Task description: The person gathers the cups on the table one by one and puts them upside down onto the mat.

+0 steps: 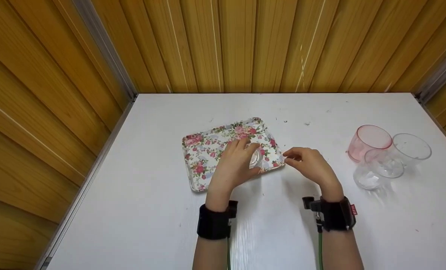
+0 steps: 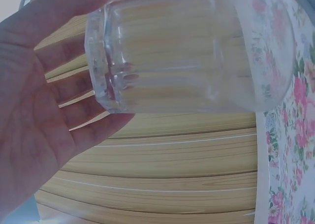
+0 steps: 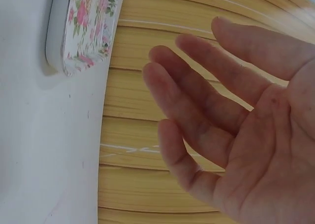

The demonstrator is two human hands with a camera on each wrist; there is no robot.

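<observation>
A clear drinking glass (image 2: pixel 167 51) with a thick, faceted base is gripped at that base by my left hand (image 1: pixel 235 161). It is upside down, mouth towards a white tray with pink flowers (image 1: pixel 211 150). Whether the rim touches the tray cannot be told. Most of the glass is hidden by the hand in the head view. Just beyond the tray's right corner, my right hand (image 1: pixel 311 165) hovers with nothing in it. Its fingers (image 3: pixel 197 120) are loosely bent in the right wrist view, apart from the tray.
At the right of the white table (image 1: pixel 132 225) stand a pink transparent cup (image 1: pixel 369 144) and, close beside it, clear glassware (image 1: pixel 369 180) with overlapping outlines. A wide clear rim (image 1: pixel 412 148) shows further right. Wood-patterned panels (image 1: pixel 238 45) rise behind the table and at its sides.
</observation>
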